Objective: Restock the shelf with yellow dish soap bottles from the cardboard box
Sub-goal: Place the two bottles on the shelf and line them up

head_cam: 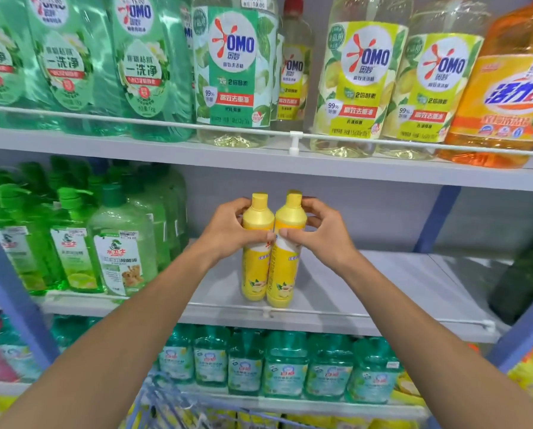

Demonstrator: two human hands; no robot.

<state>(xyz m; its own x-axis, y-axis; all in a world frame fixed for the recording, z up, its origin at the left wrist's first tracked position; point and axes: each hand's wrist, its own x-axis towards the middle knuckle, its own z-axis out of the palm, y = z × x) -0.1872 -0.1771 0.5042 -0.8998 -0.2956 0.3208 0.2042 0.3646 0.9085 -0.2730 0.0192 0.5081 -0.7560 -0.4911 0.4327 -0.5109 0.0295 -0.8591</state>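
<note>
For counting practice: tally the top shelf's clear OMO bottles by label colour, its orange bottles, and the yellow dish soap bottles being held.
Green-label OMO bottles: 1
Yellow-label OMO bottles: 3, one smaller and set back
Orange bottles: 1
Yellow dish soap bottles: 2
Total: 7

Two upright yellow bottles [270, 249] side by side

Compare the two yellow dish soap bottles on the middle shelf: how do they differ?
The left bottle is gripped by the left hand; the right bottle by the right hand. The right bottle's base sits nearer the front of the shelf than the left bottle's. Both stand upright, touching, yellow-capped.
</note>
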